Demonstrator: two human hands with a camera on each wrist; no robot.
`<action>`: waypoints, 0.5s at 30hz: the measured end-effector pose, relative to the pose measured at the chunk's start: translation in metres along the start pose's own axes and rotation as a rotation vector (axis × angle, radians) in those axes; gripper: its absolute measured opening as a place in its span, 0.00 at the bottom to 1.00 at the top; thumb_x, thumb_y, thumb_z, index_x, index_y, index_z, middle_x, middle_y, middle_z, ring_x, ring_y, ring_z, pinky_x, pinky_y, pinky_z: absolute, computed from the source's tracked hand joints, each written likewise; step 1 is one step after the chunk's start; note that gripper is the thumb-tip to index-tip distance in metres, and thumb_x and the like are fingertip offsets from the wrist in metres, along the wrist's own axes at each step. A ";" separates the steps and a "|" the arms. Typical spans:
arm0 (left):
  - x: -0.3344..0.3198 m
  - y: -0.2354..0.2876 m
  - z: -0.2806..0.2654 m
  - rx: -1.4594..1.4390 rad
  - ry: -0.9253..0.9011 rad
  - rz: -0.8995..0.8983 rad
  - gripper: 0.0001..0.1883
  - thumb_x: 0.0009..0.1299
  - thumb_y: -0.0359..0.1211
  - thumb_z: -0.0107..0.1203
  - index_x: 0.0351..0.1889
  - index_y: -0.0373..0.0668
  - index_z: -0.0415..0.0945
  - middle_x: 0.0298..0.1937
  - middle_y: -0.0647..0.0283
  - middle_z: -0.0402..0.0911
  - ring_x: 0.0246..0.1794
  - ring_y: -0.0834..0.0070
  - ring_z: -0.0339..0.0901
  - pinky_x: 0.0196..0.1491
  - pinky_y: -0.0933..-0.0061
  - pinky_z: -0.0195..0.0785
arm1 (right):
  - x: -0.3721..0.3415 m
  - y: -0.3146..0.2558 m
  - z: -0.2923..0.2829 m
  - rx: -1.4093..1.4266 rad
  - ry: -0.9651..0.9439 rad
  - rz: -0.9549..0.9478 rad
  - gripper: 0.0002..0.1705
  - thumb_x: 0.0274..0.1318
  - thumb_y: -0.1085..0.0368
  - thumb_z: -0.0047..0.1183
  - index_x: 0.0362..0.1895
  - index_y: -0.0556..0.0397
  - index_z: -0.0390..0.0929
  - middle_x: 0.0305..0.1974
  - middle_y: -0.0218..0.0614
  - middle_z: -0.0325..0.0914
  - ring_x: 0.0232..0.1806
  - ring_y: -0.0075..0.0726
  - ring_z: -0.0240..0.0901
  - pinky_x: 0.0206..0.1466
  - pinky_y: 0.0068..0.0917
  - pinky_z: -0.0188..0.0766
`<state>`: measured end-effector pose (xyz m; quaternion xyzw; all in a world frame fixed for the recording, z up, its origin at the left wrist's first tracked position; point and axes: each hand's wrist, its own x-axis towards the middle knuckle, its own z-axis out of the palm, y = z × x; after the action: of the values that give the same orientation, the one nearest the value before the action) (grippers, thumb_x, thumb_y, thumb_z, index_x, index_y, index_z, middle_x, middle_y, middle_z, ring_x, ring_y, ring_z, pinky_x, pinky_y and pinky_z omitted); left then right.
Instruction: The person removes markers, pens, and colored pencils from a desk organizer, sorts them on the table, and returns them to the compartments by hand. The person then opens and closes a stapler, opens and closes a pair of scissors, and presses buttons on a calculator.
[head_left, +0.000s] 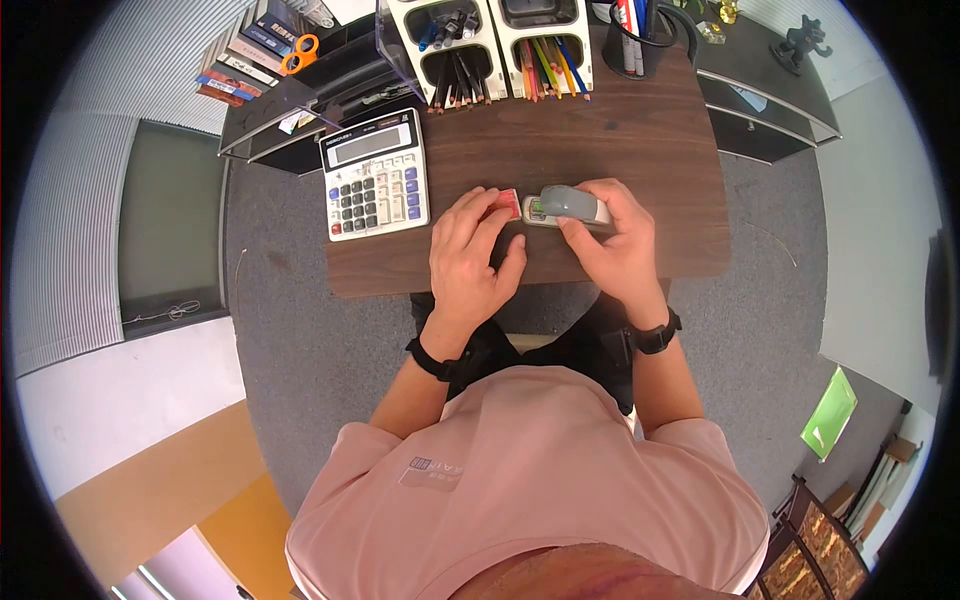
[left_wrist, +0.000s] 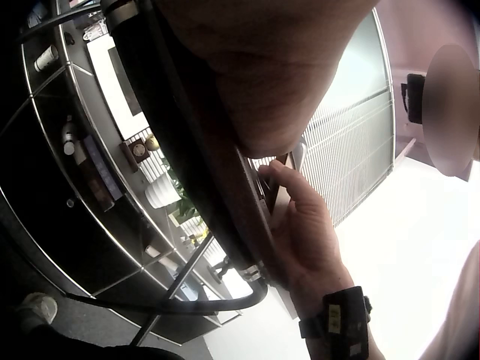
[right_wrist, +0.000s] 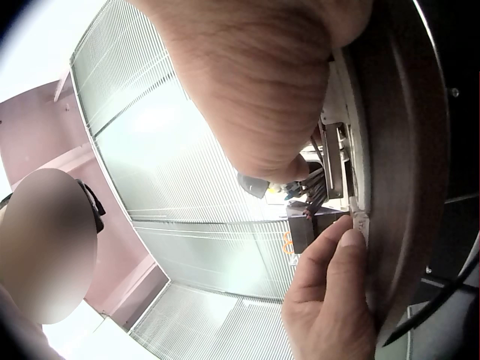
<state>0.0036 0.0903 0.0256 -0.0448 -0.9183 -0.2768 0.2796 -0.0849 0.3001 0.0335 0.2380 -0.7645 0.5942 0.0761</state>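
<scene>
My right hand (head_left: pixel 620 235) holds a grey and off-white stapler (head_left: pixel 568 204) on the brown desk, thumb on the near side and fingers over the far end. A bit of green shows at the stapler's left end. Right beside that end lies a small flat red item (head_left: pixel 509 204), partly hidden under my left fingertips. My left hand (head_left: pixel 468 258) rests loosely over it, the thumb spread apart to the right. In the left wrist view my right hand (left_wrist: pixel 307 232) appears at the desk edge; the right wrist view has my left hand (right_wrist: pixel 330 296) low by the desktop.
A white calculator (head_left: pixel 375 180) lies left of my left hand. Along the back stand white organizers (head_left: pixel 490 50) with pens and colored pencils, plus a black mesh pen cup (head_left: pixel 640 50). Orange scissors (head_left: pixel 300 55) and stacked books (head_left: pixel 250 50) sit at the far left.
</scene>
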 end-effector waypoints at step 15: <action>-0.001 0.000 0.000 0.002 -0.007 0.000 0.18 0.69 0.30 0.75 0.57 0.39 0.90 0.71 0.54 0.88 0.76 0.50 0.84 0.76 0.50 0.74 | -0.001 0.000 0.000 -0.005 0.002 0.017 0.16 0.60 0.70 0.77 0.52 0.54 0.89 0.48 0.40 0.92 0.51 0.49 0.89 0.56 0.41 0.84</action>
<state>0.0039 0.0905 0.0250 -0.0454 -0.9196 -0.2755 0.2765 -0.0840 0.3003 0.0333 0.2307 -0.7680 0.5930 0.0724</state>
